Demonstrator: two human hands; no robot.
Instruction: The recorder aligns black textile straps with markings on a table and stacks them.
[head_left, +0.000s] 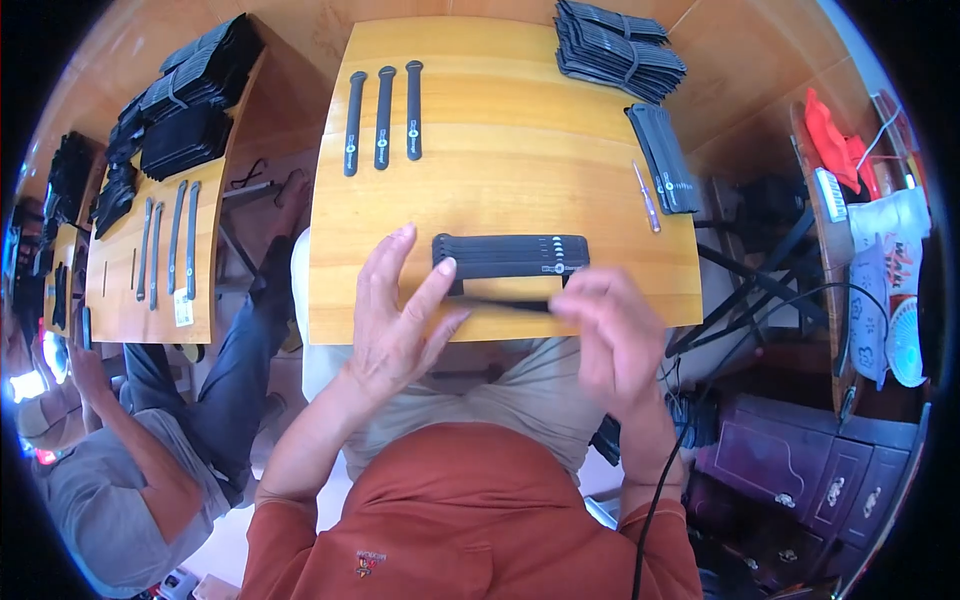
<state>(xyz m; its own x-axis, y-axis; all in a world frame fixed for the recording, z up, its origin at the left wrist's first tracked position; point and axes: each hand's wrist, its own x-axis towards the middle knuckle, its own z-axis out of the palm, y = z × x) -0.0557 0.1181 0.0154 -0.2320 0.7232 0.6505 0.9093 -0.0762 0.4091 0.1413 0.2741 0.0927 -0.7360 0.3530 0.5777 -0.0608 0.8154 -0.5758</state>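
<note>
Low over the near edge of the wooden table, my right hand (615,335) pinches one end of a dark strap (512,303), blurred by motion. The strap runs left toward my left hand (395,310), whose fingers are spread and seem to grip nothing. Just beyond it lies a neat stack of black straps (505,252) with pale marks along the right part. My left fingertips are by the stack's left end. Three single dark straps (384,118) lie side by side at the far left of the table.
A banded bundle of black straps (620,52) sits at the far right corner, with another stack (660,160) nearer. Beside that lies a thin screwdriver-like tool (647,197). At left, a co-worker (140,480) sits by another table (120,300) bearing straps. A black cable (660,480) hangs near my right arm.
</note>
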